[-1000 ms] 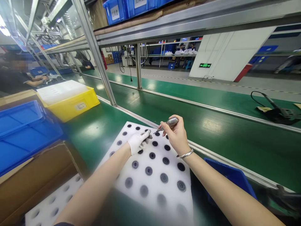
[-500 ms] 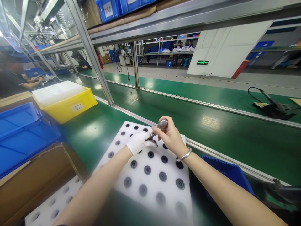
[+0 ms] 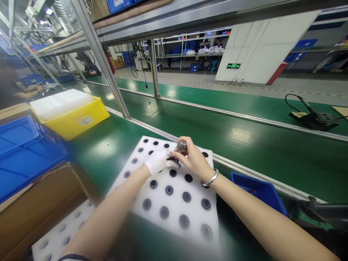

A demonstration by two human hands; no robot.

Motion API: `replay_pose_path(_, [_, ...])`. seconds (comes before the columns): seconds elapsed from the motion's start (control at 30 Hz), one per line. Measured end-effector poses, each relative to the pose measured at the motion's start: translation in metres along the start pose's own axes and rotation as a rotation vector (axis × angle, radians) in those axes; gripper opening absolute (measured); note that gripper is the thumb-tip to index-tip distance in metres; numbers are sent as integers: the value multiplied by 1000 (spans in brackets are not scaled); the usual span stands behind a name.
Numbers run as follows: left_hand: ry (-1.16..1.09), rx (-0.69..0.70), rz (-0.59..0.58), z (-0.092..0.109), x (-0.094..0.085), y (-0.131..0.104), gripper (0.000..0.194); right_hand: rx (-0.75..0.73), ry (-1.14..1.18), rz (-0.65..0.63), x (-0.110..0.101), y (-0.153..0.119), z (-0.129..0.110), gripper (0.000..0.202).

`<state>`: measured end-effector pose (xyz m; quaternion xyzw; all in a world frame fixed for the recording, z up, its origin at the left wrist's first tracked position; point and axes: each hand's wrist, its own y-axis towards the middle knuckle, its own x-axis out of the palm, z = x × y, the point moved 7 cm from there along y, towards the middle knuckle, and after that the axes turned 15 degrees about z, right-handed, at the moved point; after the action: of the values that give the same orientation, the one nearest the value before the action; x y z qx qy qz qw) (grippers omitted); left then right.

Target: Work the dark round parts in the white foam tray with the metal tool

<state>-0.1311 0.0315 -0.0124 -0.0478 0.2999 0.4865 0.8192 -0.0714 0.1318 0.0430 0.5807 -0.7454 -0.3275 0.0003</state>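
My right hand (image 3: 192,157) is bare, with a metal bangle at the wrist, and wraps round the rounded grey-brown handle (image 3: 181,146) of a hand tool. The tool's tip is hidden at my left hand (image 3: 160,161), which wears a white glove. Between the gloved thumb and fingers is a small black part (image 3: 174,158), mostly covered. Both hands meet over a white foam tray (image 3: 160,197) whose round holes hold several black round parts (image 3: 186,197).
To the left stand a yellow bin (image 3: 78,121) with white foam, a blue crate (image 3: 29,156) and an open cardboard box (image 3: 51,192) with holed foam. A blue bin (image 3: 258,192) sits right of the tray. A metal post (image 3: 100,58) rises behind; another person (image 3: 16,87) sits far left.
My right hand has tilted the tool, so its handle now points more toward me and its shaft no longer shows. The view has shifted slightly.
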Motion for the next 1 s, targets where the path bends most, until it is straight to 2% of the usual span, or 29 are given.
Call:
replay_pose_path(0.1, [11, -13, -108, -6, 9, -4, 15, 44, -40, -31, 6, -12, 11, 31])
replay_pose_path(0.27, [140, 76, -285, -6, 16, -9, 15, 74, -60, -55, 11, -29, 20, 31])
replay_pose_path(0.4, [185, 83, -328, -6, 5, -11, 22, 62, -90, -99, 19, -34, 19, 31])
replay_pose_path(0.5, [118, 30, -349, -11, -10, -13, 22, 28, -142, -144, 26, -36, 15, 29])
replay_pose_path(0.57, [5, -80, -302, -20, -23, -11, 23, 4, -163, -158, 29, -38, 13, 28])
replay_pose_path(0.67, [-344, -385, -117, -42, -40, -6, 28, -50, -168, -194, 31, -39, 9, 27])
replay_pose_path(0.77, [-684, -615, -12, -57, -42, -4, 22, -32, -139, -210, 29, -39, 11, 26])
replay_pose_path(0.87, [-793, -665, -2, -59, -36, -4, 16, 31, -119, -182, 27, -39, 13, 26])
replay_pose_path(1.0, [-870, -670, -35, -56, -23, -6, 18, -109, -222, -197, 34, -45, 2, 23])
